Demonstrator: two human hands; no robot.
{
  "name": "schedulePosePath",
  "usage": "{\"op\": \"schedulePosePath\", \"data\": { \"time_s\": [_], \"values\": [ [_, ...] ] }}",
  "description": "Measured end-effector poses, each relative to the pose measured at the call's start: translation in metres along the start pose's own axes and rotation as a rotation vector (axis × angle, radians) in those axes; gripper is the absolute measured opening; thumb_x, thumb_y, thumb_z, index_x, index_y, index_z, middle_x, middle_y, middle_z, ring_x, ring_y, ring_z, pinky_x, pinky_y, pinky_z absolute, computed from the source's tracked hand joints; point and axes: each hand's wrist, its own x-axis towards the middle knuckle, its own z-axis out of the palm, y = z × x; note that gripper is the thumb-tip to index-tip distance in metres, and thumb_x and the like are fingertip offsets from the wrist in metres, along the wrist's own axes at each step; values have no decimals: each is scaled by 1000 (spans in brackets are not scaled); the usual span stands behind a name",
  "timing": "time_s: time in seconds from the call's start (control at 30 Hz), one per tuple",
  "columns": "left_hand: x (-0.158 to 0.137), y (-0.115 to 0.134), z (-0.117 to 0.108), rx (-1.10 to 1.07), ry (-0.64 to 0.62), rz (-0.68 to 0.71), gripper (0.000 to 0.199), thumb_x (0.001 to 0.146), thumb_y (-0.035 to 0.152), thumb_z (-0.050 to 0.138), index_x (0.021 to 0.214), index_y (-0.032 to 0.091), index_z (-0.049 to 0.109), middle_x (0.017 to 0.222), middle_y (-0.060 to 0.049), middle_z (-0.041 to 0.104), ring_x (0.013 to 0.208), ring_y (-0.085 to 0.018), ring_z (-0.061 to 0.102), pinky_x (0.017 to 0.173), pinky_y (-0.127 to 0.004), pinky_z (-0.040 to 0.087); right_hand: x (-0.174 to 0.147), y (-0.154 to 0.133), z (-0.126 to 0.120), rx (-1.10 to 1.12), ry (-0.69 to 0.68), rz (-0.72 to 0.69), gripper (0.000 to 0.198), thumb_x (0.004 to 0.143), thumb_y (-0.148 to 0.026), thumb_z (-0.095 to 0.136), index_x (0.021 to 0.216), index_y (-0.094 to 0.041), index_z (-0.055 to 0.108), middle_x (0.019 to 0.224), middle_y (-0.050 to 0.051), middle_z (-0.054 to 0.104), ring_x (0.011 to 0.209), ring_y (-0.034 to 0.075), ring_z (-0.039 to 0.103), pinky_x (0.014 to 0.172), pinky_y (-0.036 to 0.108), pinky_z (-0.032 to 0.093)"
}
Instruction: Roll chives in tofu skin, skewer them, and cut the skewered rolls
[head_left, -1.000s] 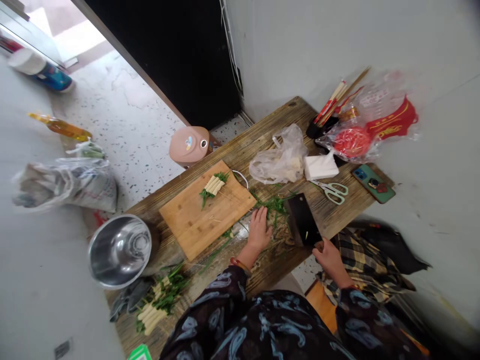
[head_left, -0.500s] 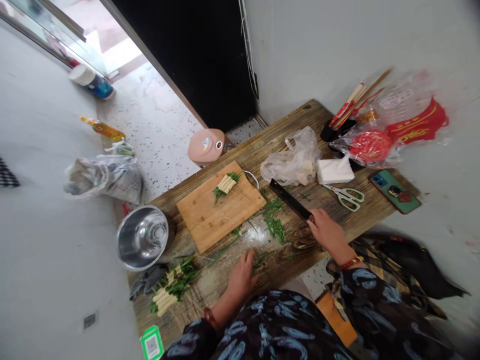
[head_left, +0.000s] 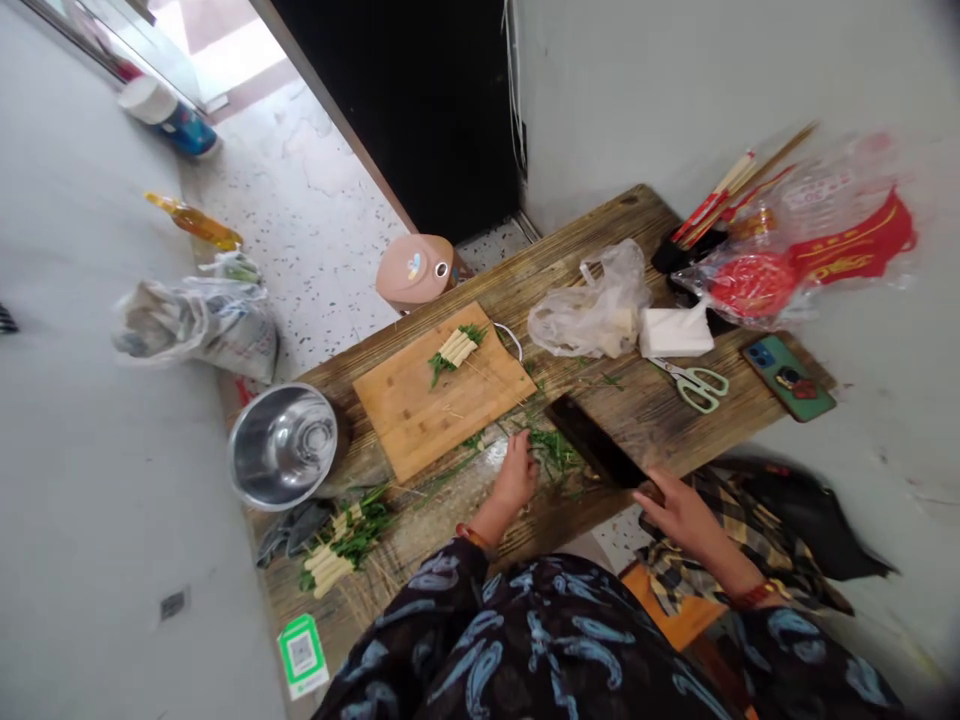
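Note:
My right hand grips the handle of a dark, broad-bladed cleaver, its blade slanting up to the left over the table. My left hand is low over the tabletop with its fingers drawn together at the left edge of loose chopped greens; whatever they hold is hidden. Beyond it lies a wooden cutting board. On the board is a skewered roll bundle, pale wrappers around green stalks. Several similar skewered rolls are piled at the table's left end.
A steel bowl and a dark cloth are at the left. A plastic bag, tissues, scissors and a phone lie to the right. A pink bin stands behind the table.
My left hand has moved forward and right to the greens, its fingers drawing together. My right hand has brought the cleaver slightly nearer to me and to the right.

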Motion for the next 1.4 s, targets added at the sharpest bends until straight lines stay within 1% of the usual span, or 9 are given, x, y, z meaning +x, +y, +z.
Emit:
{"op": "schedulePosePath", "data": {
  "time_s": [0.17, 0.27, 0.43, 0.67, 0.83, 0.97, 1.07, 1.2, 1.4],
  "values": [
    [10, -6, -31, 111, 88, 41, 67, 72, 4, 49, 136, 19, 36, 117, -10, 45, 92, -18, 54, 88, -39, 48, -39, 33, 34, 278, 184, 463, 37, 79, -57, 50, 81, -20, 56, 53, -1, 58, 50, 18, 56, 55, 29, 45],
    [18, -10, -43, 151, 90, 105, 72, 70, 3, 50, 138, 19, 35, 123, -11, 43, 106, -22, 50, 96, -40, 43, -57, 33, 60, 479, 245, 575, 37, 78, -59, 50, 74, -22, 52, 46, -3, 53, 42, 16, 52, 48, 28, 42],
    [36, -12, -26, 38, 9, 177, 56, 62, -3, 49, 115, 15, 55, 108, -9, 48, 99, -21, 52, 91, -39, 45, -48, -7, 110, 633, 295, 570, 35, 72, -57, 58, 66, -24, 47, 42, -5, 49, 37, 15, 48, 43, 28, 39],
    [22, -15, -1, -95, -83, 215, 39, 61, -5, 47, 93, 15, 56, 86, -3, 51, 74, -13, 52, 73, -31, 49, -34, -66, 174, 824, 283, 507, 32, 72, -51, 60, 67, -24, 44, 39, -8, 46, 32, 11, 43, 38, 24, 33],
    [-1, 5, -18, -175, -204, 225, 33, 64, 1, 53, 94, 14, 56, 82, -1, 54, 65, -9, 54, 60, -24, 49, -50, -87, 194, 1101, 190, 472, 37, 74, -56, 58, 68, -22, 44, 40, -9, 46, 30, 8, 39, 34, 22, 32],
    [-9, 27, -55, -237, -167, 220, 30, 79, 17, 46, 108, 14, 50, 91, -4, 56, 65, -8, 58, 58, -22, 50, -75, -97, 197, 1300, 203, 455, 41, 71, -59, 61, 70, -22, 45, 46, -9, 50, 32, 7, 40, 34, 21, 32],
    [-8, 37, -83, -318, -79, 170, 35, 78, 36, 55, 106, 15, 51, 88, -2, 58, 64, -9, 59, 58, -22, 50, -100, -96, 192, 1395, 312, 464, 43, 71, -60, 62, 69, -21, 44, 44, -9, 48, 33, 6, 39, 36, 20, 33],
    [-9, 36, -99, -84, -161, 116, 48, 65, 52, 62, 94, 14, 59, 76, -2, 63, 61, -15, 61, 59, -28, 52, -150, -86, 177, 1458, 577, 522, 43, 70, -61, 63, 68, -21, 46, 43, -9, 47, 33, 6, 39, 36, 20, 33],
    [-2, 32, -50, 230, -321, 95, 46, 53, 57, 61, 85, 24, 66, 72, 0, 71, 68, -26, 67, 60, -36, 54, -253, -47, 168, 1526, 1111, 663, 46, 66, -63, 65, 64, -21, 46, 41, -9, 45, 31, 6, 38, 35, 20, 32]
  ]
}}
